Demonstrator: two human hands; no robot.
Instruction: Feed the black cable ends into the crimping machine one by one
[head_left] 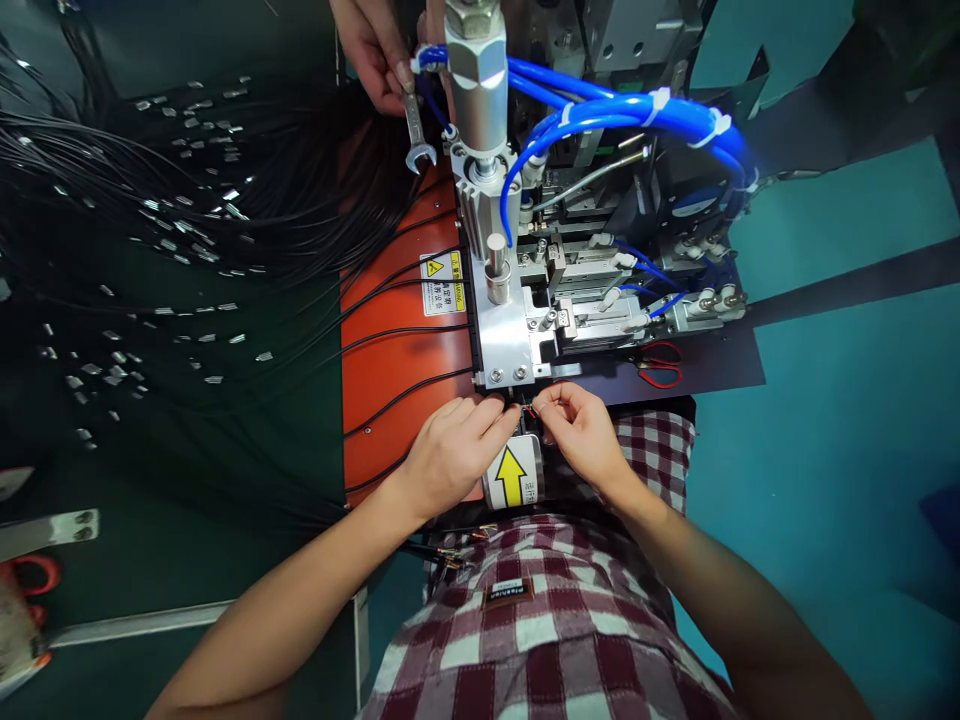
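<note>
Beneath my hands I saw an orange surface (390, 380), dark green bench left, teal floor right. My left hand (450, 455) and right hand (581, 430) pinched one thin red-tipped wire (531, 410) between them. Beyond, one co-worker's hand (375, 55) gripped one steel wrench (416, 135).

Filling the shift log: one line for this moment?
left hand: pinching black cable | right hand: pinching wire ends | machine front | co-worker's hand: wrench

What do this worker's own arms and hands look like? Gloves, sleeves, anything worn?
Both arms are bare to beyond the elbow, with no sleeves in view. The left hand and right hand wear no gloves, and no watch or ring shows. The shirt is a red, white and dark check.
</note>
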